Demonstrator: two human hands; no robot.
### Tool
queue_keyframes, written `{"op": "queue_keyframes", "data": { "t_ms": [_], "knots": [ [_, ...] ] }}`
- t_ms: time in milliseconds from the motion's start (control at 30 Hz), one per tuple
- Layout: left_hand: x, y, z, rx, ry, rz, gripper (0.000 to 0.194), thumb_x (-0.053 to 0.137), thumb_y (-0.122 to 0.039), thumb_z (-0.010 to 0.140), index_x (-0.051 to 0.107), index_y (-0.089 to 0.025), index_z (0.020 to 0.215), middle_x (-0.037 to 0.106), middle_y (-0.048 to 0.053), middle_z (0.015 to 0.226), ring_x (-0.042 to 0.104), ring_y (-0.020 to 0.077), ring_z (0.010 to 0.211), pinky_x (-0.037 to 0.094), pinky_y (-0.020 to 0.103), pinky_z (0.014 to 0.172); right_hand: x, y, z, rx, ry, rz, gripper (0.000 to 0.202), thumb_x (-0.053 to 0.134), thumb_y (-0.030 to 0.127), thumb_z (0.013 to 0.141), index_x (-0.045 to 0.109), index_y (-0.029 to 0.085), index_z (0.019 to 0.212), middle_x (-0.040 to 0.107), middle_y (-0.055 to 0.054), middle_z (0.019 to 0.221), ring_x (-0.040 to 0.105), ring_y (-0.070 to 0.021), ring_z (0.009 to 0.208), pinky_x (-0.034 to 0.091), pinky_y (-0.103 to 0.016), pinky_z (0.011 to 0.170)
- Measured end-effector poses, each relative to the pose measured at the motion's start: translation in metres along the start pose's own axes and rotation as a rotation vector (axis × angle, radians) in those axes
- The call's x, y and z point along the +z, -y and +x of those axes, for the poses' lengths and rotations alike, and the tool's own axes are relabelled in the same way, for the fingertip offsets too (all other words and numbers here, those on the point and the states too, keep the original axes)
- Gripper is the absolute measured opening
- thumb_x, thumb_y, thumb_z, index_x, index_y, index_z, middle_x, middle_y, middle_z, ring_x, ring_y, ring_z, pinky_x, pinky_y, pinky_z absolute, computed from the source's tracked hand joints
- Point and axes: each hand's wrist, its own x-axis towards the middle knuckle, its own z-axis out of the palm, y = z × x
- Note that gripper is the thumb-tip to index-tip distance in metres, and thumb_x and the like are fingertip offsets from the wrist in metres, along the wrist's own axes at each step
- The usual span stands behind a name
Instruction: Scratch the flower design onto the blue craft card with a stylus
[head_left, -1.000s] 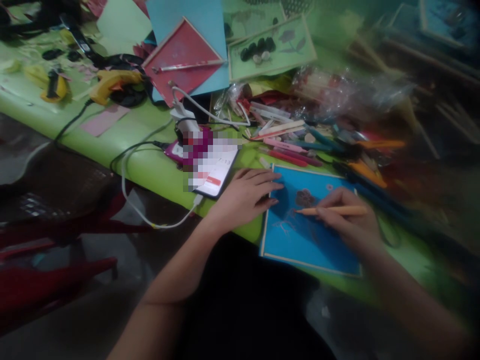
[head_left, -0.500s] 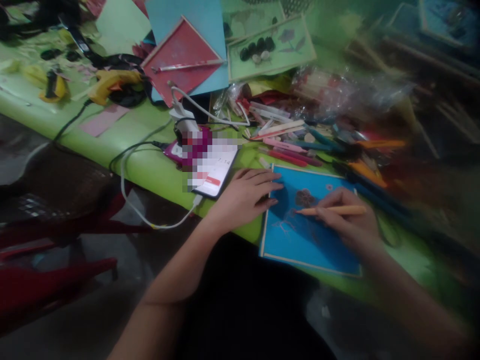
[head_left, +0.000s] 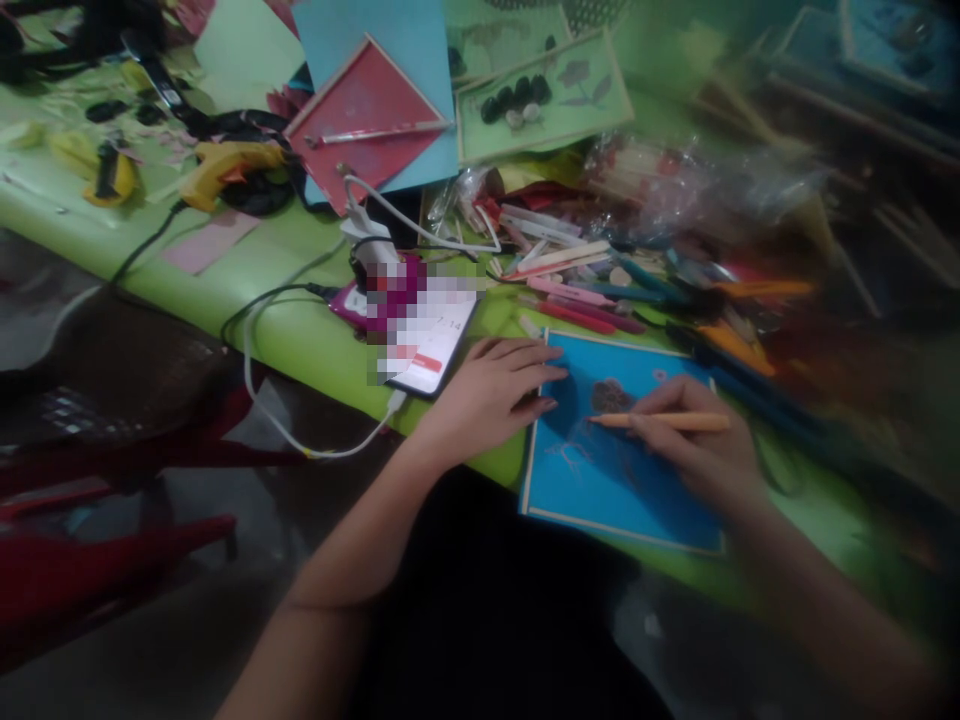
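A blue card with thin wooden strips along its edges lies at the table's near edge. On it are a dark flower drawing and fine branching lines. In my right hand is an orange pen, pinched near its tip. That tip points left and meets the card, or hovers just over it, below the flower. My left hand lies flat with fingers stretched, fingertips resting on the card's left edge. Just left of it is a phone with a lit screen and a white cable.
Pens and sticks lie in a pile behind the card. A yellow glue gun, a purple extension socket and cables occupy the left. Farther back are a red framed panel and a green framed panel. A red chair stands lower left.
The orange pen's tip has shifted very slightly left and up on the blue card. My left hand and the card stay in place.
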Motion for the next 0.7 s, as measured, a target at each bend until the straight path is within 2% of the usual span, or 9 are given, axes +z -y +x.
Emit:
{"op": "queue_keyframes", "data": {
  "t_ms": [200,367,533,700],
  "knots": [
    [-0.0007,-0.0003,0.0002,-0.002,0.000,0.000,0.028,0.064,-0.030,0.107,0.071,-0.027,0.134,0.065,0.005,0.156,0.057,0.0261,0.148,0.038,0.050,0.123,-0.0002,0.0032,0.0013,-0.031,0.033,-0.017,0.020,0.077,0.044,0.088,0.068,0.030,0.078,0.067,-0.001,0.073,0.062,-0.0216,0.068,0.052,-0.039,0.067],
    [-0.0007,-0.0002,0.0000,-0.002,0.004,0.001,0.028,0.064,-0.030,0.106,0.071,-0.026,0.134,0.065,0.005,0.156,0.056,0.0255,0.148,0.037,0.050,0.124,-0.0006,0.0048,0.0012,-0.003,0.060,-0.018,0.019,0.077,0.040,0.089,0.068,0.026,0.079,0.068,0.000,0.073,0.062,-0.0195,0.067,0.053,-0.038,0.072],
    [-0.0009,-0.0009,0.0002,-0.009,0.017,0.001,0.029,0.064,-0.031,0.107,0.071,-0.027,0.134,0.064,0.005,0.156,0.056,0.0258,0.148,0.037,0.049,0.124,-0.0021,0.0018,0.0000,-0.048,0.081,0.005,0.016,0.076,0.033,0.090,0.068,0.027,0.078,0.069,0.003,0.072,0.062,-0.0165,0.065,0.052,-0.042,0.092],
    [-0.0003,-0.0001,0.0004,-0.002,0.012,0.005,0.028,0.063,-0.030,0.107,0.071,-0.027,0.134,0.064,0.005,0.156,0.057,0.0259,0.148,0.038,0.050,0.123,-0.0033,-0.0002,-0.0004,-0.032,0.112,0.043,0.019,0.077,0.037,0.090,0.067,0.026,0.076,0.068,0.001,0.071,0.061,-0.0181,0.063,0.052,-0.037,0.072]
  ]
}}
